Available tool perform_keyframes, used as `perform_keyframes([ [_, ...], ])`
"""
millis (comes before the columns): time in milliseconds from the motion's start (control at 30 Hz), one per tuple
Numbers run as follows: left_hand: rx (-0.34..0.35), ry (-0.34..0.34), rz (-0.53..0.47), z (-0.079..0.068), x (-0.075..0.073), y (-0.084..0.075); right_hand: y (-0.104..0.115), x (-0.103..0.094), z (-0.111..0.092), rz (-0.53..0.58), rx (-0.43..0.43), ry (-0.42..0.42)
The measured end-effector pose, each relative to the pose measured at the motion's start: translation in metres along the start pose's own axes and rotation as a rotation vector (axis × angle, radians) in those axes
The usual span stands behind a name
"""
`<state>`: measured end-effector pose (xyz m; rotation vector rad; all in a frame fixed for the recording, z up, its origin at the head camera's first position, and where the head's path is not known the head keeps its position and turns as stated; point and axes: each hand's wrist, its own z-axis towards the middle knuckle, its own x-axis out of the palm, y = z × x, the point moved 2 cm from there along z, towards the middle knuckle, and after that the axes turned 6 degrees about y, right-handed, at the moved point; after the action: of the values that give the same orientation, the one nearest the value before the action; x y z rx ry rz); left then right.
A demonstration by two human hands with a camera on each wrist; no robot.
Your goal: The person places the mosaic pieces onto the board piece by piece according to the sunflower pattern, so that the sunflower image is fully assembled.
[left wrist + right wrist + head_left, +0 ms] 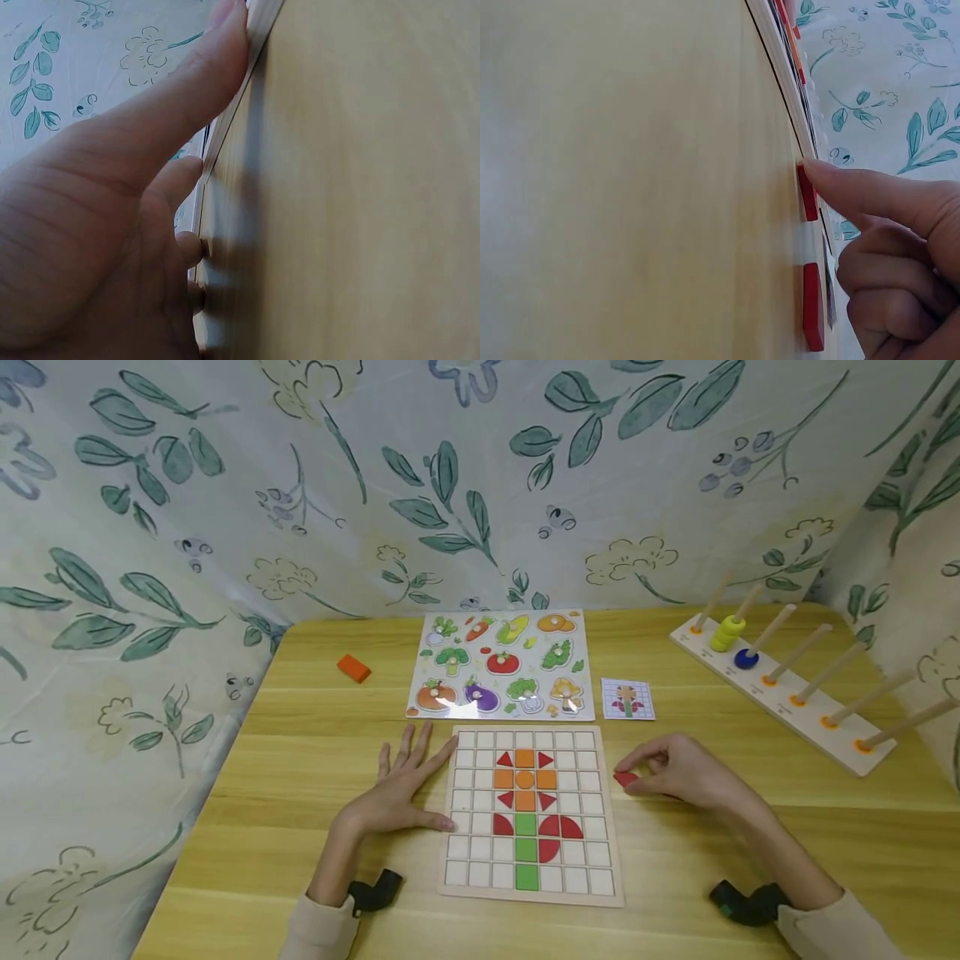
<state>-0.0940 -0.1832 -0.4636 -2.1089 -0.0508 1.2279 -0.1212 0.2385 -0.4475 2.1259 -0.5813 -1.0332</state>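
A wooden grid board (468, 894) lies in front of the person, with orange squares, an orange circle, red triangles, green squares and red quarter-circles set in a flower pattern. Fingers spread, the left hand (401, 797) rests on the table, thumb and index fingertip at the board's left edge. On the other side, the right hand (690, 772) pinches a red quarter-circle piece (625, 778) just off the board's right edge. The right wrist view shows that piece (808, 193) at a fingertip and a second red piece (814, 307) on the table close by.
Behind the board lies a vegetable puzzle (465, 662), with a small pattern card (628, 699) to its right. An orange block (354, 668) sits at the back left. At the right stands a peg rack (780, 697) with yellow and blue rings. Floral fabric (480, 485) hangs behind the table.
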Motion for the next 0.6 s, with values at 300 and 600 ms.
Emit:
perform_keyframes([
  [300, -0.002, 0.004, -0.004, 0.0004, 0.0012, 0.0011, -0.003, -0.0027, -0.0011, -0.006, -0.006, -0.041],
  [600, 0.001, 0.003, -0.003, 0.0006, 0.0011, 0.0014, -0.0005, 0.0014, 0.0004, -0.068, -0.009, -0.074],
])
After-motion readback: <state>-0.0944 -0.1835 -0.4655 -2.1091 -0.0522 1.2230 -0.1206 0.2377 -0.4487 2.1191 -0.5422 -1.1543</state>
